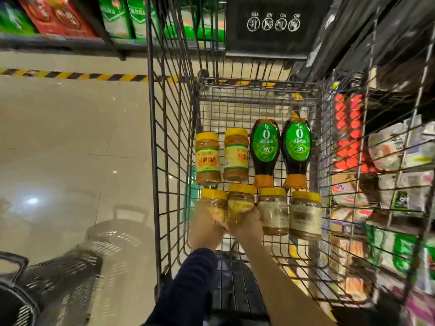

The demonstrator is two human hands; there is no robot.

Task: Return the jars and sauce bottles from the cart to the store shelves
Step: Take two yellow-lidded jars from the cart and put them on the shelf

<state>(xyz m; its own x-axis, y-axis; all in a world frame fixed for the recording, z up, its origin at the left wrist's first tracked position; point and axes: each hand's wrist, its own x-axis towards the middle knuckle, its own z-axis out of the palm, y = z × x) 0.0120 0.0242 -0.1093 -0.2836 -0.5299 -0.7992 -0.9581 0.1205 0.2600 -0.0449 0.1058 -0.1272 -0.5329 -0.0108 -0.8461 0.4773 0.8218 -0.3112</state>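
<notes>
Count in the cart (153, 161): six jars and two sauce bottles, all lying on their sides on the wire floor. None is seen leaving for the store shelves (58, 42), which stand beyond the hands to the left and also right of the right hand, behind the cart wire.

Left hand (207, 229), dark sleeve: lies over the lower body of jar A (213, 203). The fingers look wrapped round it, though motion blur softens them.

Right hand (247, 227), bare forearm: meets the base of jar B (240, 201), just beside jar A. Blur hides the fingers, so I cannot tell whether they are spread or clasping.

Just right of the right hand: jar C (273, 210), then jar D (305, 215), both untouched.

Beyond the left hand: jar E (208, 158) and jar F (236, 155), side by side.

Beyond the right hand: sauce bottle 1 (265, 151) and sauce bottle 2 (297, 151), green labels up, orange caps pointing toward the hands.

Judgement: the task reads as at or near its start. The step in hand is a two-jar pick-up (A and B). If that load goes out, four jars and both bottles are left to shelve. Whether anything is already shelved cannot be told from this view.

Black basket (58, 278) sits on the floor left of the left hand, outside the cart.
</notes>
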